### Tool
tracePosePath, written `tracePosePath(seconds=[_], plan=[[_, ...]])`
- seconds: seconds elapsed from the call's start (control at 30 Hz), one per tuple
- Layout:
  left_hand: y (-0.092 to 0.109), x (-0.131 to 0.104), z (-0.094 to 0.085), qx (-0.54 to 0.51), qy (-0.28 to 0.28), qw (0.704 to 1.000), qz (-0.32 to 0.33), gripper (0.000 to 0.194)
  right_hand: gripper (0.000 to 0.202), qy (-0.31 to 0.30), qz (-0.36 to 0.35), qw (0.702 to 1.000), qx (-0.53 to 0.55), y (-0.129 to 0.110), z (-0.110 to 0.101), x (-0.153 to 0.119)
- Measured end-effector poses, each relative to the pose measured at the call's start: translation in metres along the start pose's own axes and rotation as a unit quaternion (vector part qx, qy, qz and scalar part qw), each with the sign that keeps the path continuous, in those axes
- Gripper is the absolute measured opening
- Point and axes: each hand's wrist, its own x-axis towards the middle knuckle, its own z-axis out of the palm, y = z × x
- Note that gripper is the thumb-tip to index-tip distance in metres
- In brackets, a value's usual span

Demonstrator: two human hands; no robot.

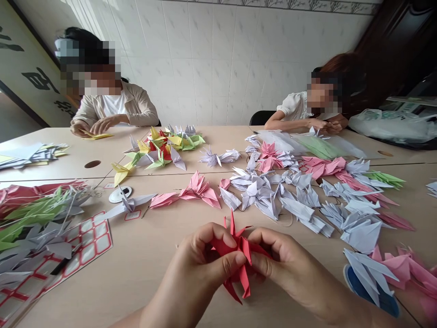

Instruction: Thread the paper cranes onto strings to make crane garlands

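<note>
Red folded paper cranes (pixel 243 266), bunched together with their points sticking out, are held between my two hands above the near part of the table. My left hand (pixel 208 264) pinches them from the left, its thumb pressed on the front folds. From the right, my right hand (pixel 285 262) grips the same bunch with thumb and curled fingers. How many cranes are in the bunch I cannot tell. Just beyond my hands lie pink paper cranes (pixel 198 191) and a pile of white paper cranes (pixel 254 189).
At the left are strung cranes (pixel 44 218) and red-bordered label sheets (pixel 90 239). Mixed coloured cranes (pixel 160 150) lie farther back. A blue round object (pixel 370 291) sits under white cranes at right. Two people sit across the table, one with yellow paper (pixel 97 135) in hand.
</note>
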Motion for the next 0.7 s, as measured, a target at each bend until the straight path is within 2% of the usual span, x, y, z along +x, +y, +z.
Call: tracePosePath(seconds=[0.13, 0.3, 0.53, 0.7], plan=[[0.0007, -0.0002, -0.0008, 0.044, -0.021, 0.998, 0.026, 0.018, 0.015, -0.01, -0.018, 1.0, -0.016, -0.0014, -0.0019, -0.0016], [0.002, 0.0015, -0.0032, 0.072, -0.042, 0.996, -0.016, 0.02, 0.021, 0.003, -0.018, 0.999, -0.035, 0.0012, -0.0015, -0.0014], [0.0041, 0.0016, -0.006, -0.077, -0.041, 0.993, -0.076, 0.018, 0.029, -0.016, -0.016, 1.0, 0.008, 0.001, -0.0013, 0.0003], [0.0049, 0.0023, -0.0048, -0.113, -0.054, 0.989, -0.085, 0.016, 0.03, -0.037, -0.016, 0.998, 0.045, -0.0004, -0.001, -0.0008]])
